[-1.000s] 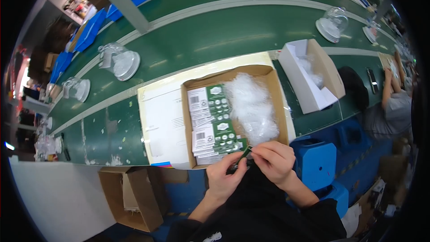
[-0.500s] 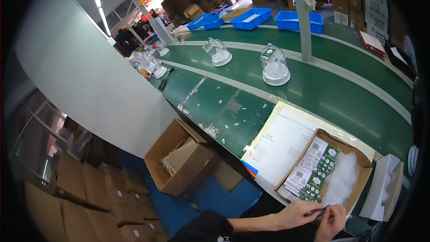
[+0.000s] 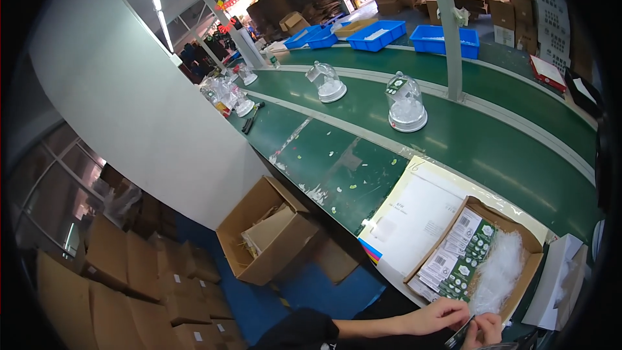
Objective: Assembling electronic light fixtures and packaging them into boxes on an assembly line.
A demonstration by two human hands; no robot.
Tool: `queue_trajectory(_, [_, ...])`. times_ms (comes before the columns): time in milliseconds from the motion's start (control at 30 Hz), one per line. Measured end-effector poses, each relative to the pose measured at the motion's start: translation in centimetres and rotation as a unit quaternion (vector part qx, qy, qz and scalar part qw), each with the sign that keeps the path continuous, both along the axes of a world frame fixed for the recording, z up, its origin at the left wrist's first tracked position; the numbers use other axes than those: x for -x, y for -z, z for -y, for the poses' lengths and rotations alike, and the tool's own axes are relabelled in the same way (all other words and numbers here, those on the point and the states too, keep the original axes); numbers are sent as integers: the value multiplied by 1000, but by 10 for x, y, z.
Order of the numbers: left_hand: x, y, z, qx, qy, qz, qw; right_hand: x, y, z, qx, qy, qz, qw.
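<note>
At the lower right edge, my left hand (image 3: pixel 446 315) is closed with its fingers bent, close against my right hand (image 3: pixel 486 330). A small dark flat piece (image 3: pixel 459 336) shows below and between the hands, pinched in my right fingers; its kind is too small to make out. Whether my left fingertips grip it too is hidden. Just beyond them lies a shallow cardboard tray (image 3: pixel 536 246). It holds green-and-white printed tags (image 3: pixel 459 246) in overlapping rows, and a bundle of thin clear plastic strands (image 3: pixel 502 266).
White printed sheets (image 3: pixel 408 210) lie under the tray. A white open box (image 3: pixel 551 285) stands to its right. Clear domes on white bases (image 3: pixel 408 116) stand along the green conveyor (image 3: pixel 499 136). Blue bins (image 3: pixel 378 35) sit farther back. An open carton (image 3: pixel 295 249) is on the floor, left.
My left hand has shifted slightly right and up, its fingers now reaching over toward the right hand. The dark piece has moved lower and tilts downward. The whole view has shifted a little.
</note>
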State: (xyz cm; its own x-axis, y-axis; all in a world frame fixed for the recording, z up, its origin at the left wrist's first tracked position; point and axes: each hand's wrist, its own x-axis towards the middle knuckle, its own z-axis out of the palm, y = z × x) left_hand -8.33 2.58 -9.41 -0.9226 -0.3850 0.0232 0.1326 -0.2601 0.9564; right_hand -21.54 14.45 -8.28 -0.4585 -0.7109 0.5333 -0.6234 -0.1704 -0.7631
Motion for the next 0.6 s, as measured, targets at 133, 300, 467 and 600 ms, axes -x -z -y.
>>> queue_trajectory(133, [1, -4, 1, 9, 77, -1, 997, 0, 10, -10, -43, -22, 46, 998])
queue_trajectory(300, [3, -3, -4, 3, 40, -1, 999, -3, 9, -13, -46, -12, 78, 996])
queue_trajectory(467, [2, -1, -3, 16, 36, -19, 999, -7, -5, -12, -71, -14, 64, 995])
queue_trajectory(600, [-3, -6, -3, 12, 36, -23, 999, -8, -14, -13, -76, -49, 43, 995])
